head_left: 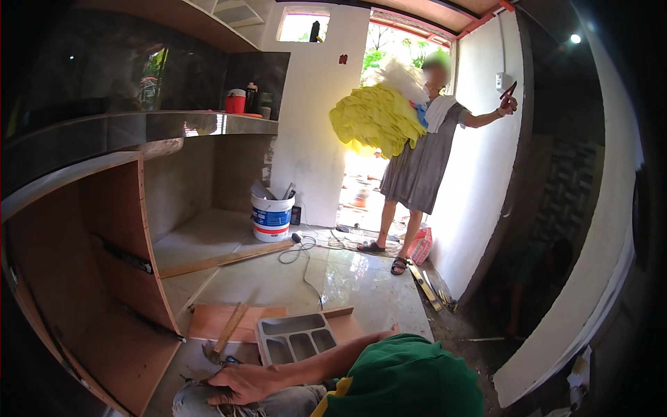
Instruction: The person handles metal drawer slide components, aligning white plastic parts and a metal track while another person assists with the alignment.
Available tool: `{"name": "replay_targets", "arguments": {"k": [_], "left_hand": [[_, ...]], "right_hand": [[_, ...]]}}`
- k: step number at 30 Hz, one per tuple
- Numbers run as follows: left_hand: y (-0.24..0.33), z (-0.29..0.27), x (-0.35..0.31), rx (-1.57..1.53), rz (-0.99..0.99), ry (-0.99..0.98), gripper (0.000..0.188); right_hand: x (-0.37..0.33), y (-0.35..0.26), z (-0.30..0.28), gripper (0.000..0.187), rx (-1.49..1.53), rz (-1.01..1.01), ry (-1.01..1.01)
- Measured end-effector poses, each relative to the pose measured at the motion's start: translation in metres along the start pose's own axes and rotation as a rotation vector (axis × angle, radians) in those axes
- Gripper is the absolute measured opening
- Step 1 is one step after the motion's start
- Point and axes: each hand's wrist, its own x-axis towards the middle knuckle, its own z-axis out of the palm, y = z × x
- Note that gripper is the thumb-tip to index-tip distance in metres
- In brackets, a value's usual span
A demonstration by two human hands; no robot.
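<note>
My right hand (pixel 242 384) lies across my bent knee in faded grey jeans (pixel 191 401), palm down. Its fingers and thumb look apart, with nothing visible in them. The arm reaches in from the lower right, out of a green sleeve (pixel 417 379). Just beyond the hand, a claw hammer (pixel 229 328) with a wooden handle leans over a reddish-brown board (pixel 205 323). A small dark blue object, too unclear to name, lies between hammer and hand. Past my forearm sits a grey cutlery tray (pixel 292 324) with several compartments. My left hand is out of view.
An open wooden cabinet (pixel 114 229) with drawer runners stands left. A white bucket (pixel 271 219) of tools, a wood strip (pixel 226 258), a cable (pixel 306 267) and a yellow level (pixel 425 288) lie ahead. By the doorway, a person (pixel 420 167) carries yellow cloths (pixel 379 118), holding out a phone (pixel 509 96).
</note>
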Motion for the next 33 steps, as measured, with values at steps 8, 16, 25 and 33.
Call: {"name": "replay_targets", "arguments": {"k": [8, 16, 25, 33], "left_hand": [[0.001, 0.002, 0.000, 0.003, -0.001, -0.037, 0.040], [-0.002, -0.020, -0.019, -0.056, -0.043, 0.039, 0.042], [0.089, 0.002, -0.022, -0.264, 0.040, 0.113, 0.012], [0.128, 0.023, -0.045, -0.455, -0.246, 0.096, 0.017]], "right_hand": [[-0.002, -0.003, -0.003, 0.045, -0.022, 0.049, -0.007], [0.010, 0.024, -0.003, 0.043, 0.102, -0.016, -0.108], [0.077, 0.064, 0.090, 0.042, 0.790, 0.460, -0.271], [0.111, 0.033, 0.154, 0.056, 0.976, 0.376, -0.748]]}}
